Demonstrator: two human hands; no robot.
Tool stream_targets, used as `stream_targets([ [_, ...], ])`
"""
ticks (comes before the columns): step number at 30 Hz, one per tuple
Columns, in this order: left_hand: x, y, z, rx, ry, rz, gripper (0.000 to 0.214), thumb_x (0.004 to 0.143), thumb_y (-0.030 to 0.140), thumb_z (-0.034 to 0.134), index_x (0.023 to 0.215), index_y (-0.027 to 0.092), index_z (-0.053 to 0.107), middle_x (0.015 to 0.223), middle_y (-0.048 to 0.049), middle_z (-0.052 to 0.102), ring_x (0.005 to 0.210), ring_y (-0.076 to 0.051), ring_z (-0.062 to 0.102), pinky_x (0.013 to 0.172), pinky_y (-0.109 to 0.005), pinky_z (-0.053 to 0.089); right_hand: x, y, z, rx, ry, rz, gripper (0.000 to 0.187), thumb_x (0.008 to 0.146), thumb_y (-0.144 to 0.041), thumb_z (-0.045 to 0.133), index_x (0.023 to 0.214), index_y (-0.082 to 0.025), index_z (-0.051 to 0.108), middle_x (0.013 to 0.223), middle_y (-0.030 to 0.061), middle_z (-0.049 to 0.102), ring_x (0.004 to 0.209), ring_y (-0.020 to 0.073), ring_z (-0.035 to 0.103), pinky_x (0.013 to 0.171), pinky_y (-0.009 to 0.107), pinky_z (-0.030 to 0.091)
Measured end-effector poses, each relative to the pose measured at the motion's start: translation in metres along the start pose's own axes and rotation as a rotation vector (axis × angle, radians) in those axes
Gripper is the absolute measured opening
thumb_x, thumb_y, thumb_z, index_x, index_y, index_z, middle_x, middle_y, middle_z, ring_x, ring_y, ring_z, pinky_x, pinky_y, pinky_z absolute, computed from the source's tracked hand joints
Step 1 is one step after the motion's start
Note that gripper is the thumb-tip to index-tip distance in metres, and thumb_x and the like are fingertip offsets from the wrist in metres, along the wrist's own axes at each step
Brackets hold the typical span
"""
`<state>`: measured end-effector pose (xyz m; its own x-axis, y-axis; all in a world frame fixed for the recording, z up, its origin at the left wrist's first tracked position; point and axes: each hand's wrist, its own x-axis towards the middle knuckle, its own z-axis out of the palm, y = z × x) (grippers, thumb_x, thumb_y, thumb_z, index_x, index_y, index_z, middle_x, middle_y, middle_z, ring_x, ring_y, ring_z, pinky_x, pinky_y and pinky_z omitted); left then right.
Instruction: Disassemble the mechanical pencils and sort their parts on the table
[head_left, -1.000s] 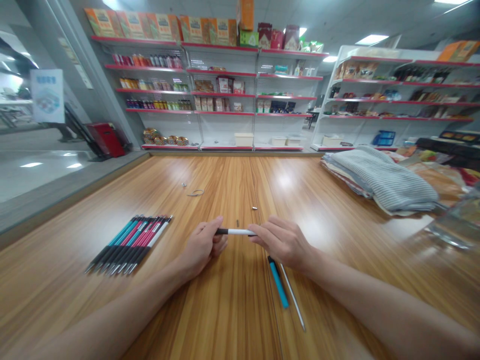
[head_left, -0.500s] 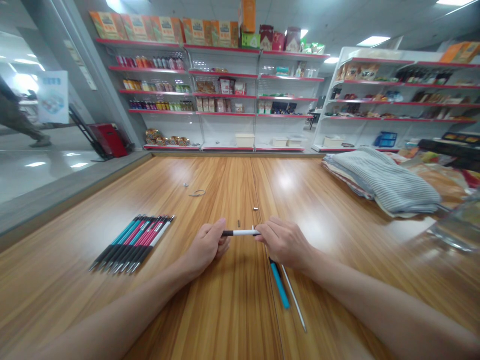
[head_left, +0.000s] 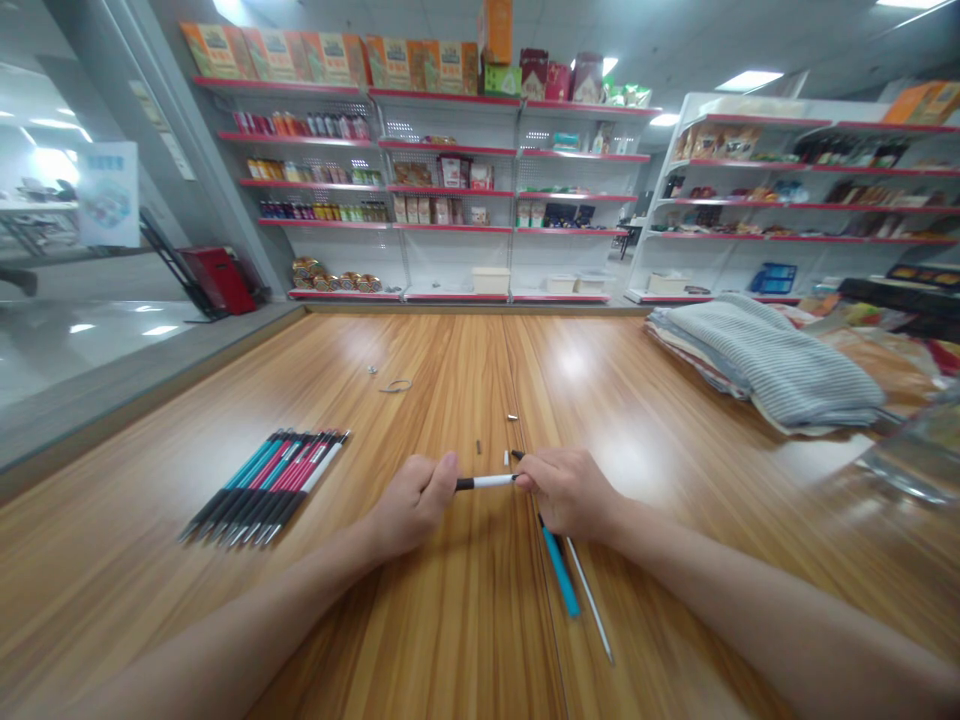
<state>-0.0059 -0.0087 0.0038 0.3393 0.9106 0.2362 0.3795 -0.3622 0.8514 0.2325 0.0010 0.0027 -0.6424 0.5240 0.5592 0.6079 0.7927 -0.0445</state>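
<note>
My left hand (head_left: 414, 502) is closed on the black end of a white pen (head_left: 487, 481), held level just above the wooden table (head_left: 450, 620). My right hand (head_left: 571, 490) pinches the pen's other end between its fingertips. A small black piece sticks up by my right fingertips. Under my right wrist lie a teal pen barrel (head_left: 560, 572) and a thin white refill (head_left: 591, 602). A neat row of several teal, pink and white pens (head_left: 266, 486) lies to the left.
Small pen parts (head_left: 511, 417) and a wire spring (head_left: 395, 386) lie farther out on the table. Folded striped cloths (head_left: 772, 362) are stacked at the right. A clear plastic container (head_left: 911, 450) sits at the right edge. Red store shelves (head_left: 450, 190) line the back.
Both hands have dropped slightly lower and nearer to me with the pen. My right hand has slid to the pen's very end, where a small black piece now shows.
</note>
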Motion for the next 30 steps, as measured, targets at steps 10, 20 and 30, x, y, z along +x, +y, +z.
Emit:
stream_targets([
  [10,-0.005,-0.006,-0.016,0.339,-0.152,0.465,0.03,0.083,0.015,0.045,0.053,0.018,0.04,0.053,0.0021,0.033,0.05,-0.011,0.022,0.056,-0.03,0.015,0.001,-0.004,-0.008,0.235,-0.128,0.004,0.029,0.093,-0.022,0.038,0.067,-0.018,0.048,0.056,0.0001,0.055,0.053,0.0115,0.05,0.054,0.023,0.035],
  [20,0.003,0.003,-0.015,0.464,-0.109,0.42,0.022,0.09,0.019,0.045,0.073,0.017,0.059,0.062,-0.0011,0.05,0.054,-0.011,0.039,0.056,-0.027,0.022,-0.001,0.007,-0.002,0.119,0.112,0.005,0.016,0.094,-0.024,0.048,0.086,-0.016,0.059,0.072,0.0035,0.06,0.066,0.0138,0.05,0.061,0.026,0.036],
  [30,0.004,0.034,-0.018,0.835,-0.297,0.362,0.024,0.095,0.032,0.042,0.086,0.019,0.059,0.077,-0.0035,0.066,0.068,-0.017,0.06,0.059,-0.026,0.033,0.004,0.003,-0.005,0.116,0.144,-0.061,0.017,0.092,-0.028,0.055,0.103,-0.018,0.061,0.083,0.0048,0.064,0.076,0.0165,0.055,0.069,0.029,0.044],
])
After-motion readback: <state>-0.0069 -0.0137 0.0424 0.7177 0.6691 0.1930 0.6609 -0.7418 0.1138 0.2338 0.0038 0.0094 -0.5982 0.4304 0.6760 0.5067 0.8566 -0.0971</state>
